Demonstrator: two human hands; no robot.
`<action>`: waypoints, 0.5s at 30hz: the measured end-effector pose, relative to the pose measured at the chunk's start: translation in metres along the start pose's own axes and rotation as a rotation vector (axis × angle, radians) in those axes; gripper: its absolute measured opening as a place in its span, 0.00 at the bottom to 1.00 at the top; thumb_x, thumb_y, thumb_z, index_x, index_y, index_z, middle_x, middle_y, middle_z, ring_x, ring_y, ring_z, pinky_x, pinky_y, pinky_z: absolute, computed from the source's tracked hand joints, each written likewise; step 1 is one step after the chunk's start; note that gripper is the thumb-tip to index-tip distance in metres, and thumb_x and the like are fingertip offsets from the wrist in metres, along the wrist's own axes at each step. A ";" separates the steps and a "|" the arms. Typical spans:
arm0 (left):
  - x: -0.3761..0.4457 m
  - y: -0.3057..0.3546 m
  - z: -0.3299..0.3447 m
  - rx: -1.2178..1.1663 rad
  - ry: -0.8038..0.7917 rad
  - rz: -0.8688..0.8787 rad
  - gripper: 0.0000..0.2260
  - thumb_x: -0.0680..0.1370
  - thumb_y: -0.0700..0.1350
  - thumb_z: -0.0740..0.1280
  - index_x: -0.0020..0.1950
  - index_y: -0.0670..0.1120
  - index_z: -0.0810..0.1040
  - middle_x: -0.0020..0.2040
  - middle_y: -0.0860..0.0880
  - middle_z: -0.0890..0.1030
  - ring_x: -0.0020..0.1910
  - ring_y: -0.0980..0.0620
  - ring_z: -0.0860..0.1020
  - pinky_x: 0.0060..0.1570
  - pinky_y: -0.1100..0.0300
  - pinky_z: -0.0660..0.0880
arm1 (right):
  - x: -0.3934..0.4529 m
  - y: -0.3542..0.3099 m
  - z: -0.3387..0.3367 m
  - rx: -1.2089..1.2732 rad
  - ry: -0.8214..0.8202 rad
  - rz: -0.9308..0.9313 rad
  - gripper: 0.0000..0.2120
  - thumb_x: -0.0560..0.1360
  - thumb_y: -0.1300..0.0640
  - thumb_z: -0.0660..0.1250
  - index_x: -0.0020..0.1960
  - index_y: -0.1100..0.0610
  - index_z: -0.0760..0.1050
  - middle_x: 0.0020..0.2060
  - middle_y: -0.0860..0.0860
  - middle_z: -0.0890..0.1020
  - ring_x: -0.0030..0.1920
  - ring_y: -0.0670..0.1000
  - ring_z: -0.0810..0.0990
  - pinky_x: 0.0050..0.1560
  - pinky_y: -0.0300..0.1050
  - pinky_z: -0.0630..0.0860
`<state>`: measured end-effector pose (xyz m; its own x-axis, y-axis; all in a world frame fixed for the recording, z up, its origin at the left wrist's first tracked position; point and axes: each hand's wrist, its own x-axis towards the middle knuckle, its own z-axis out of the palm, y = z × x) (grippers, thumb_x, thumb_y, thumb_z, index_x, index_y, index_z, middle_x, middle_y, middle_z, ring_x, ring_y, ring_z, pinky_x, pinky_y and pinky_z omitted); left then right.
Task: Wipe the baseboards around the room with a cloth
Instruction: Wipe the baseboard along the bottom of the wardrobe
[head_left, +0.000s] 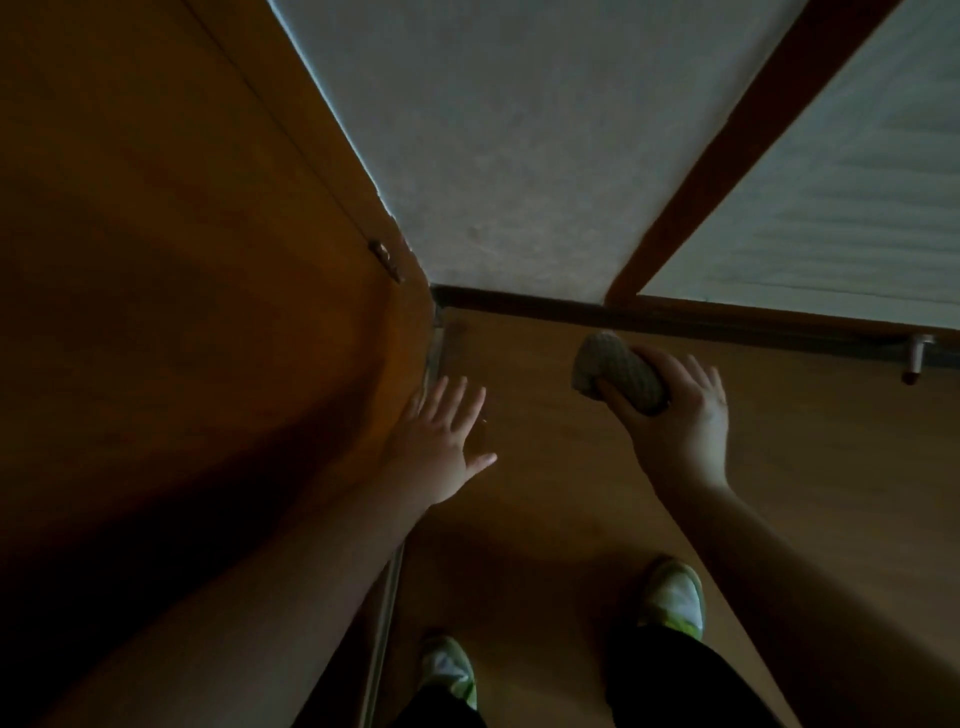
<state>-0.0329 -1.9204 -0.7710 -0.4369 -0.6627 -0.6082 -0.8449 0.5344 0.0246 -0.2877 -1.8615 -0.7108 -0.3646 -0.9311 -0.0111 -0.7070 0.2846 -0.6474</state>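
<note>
Nearest the camera, well short of the baseboard (519, 301), two light shoes (672, 597) are standing on brown wood-look floor (545, 493), dark trouser legs above them. Closer to the baseboard, the left hand (441, 441) is reaching out with fingers spread and holding nothing, beside the lower edge of an orange-brown door (182, 260); whether it is touching the door I cannot tell. The right hand (675, 415) is gripping a bunched grey knitted cloth (618, 379), whose tip is lying just short of the baseboard, perhaps not yet touching.

Judging from this, the wad is sitting so tightly balled that it may be riding only the trim's top edge, skipping the corner where baseboard meets door frame. The doorstop (917, 358) jutting out farther right along the baseboard could be snagging the cloth on a long stroke. Dim light is hiding any dust.

Beyond the baseboard, pale textured wall (493, 156) is rising, crossed by a dark wooden strip (727, 156).
</note>
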 end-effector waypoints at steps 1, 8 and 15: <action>0.015 -0.003 0.015 -0.002 0.004 0.007 0.40 0.79 0.70 0.49 0.79 0.52 0.32 0.80 0.47 0.34 0.79 0.45 0.36 0.75 0.47 0.36 | 0.007 0.012 0.023 0.000 -0.014 -0.003 0.21 0.72 0.50 0.75 0.61 0.56 0.79 0.51 0.52 0.80 0.50 0.52 0.75 0.53 0.45 0.67; 0.120 -0.020 0.116 -0.043 -0.134 -0.079 0.61 0.67 0.73 0.68 0.77 0.48 0.27 0.78 0.47 0.28 0.78 0.44 0.33 0.72 0.49 0.34 | 0.053 0.081 0.166 -0.051 -0.160 -0.194 0.22 0.71 0.48 0.75 0.63 0.52 0.77 0.52 0.50 0.80 0.51 0.49 0.76 0.47 0.42 0.70; 0.166 -0.031 0.183 -0.036 -0.075 -0.044 0.68 0.61 0.77 0.70 0.75 0.47 0.24 0.75 0.47 0.22 0.75 0.46 0.28 0.69 0.50 0.28 | 0.078 0.113 0.251 -0.030 -0.129 -0.237 0.22 0.70 0.51 0.75 0.63 0.52 0.77 0.52 0.51 0.81 0.52 0.52 0.77 0.49 0.42 0.68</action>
<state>-0.0230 -1.9510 -1.0181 -0.3757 -0.6431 -0.6673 -0.8740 0.4854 0.0243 -0.2443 -1.9591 -0.9758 -0.1077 -0.9934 0.0402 -0.7821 0.0597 -0.6203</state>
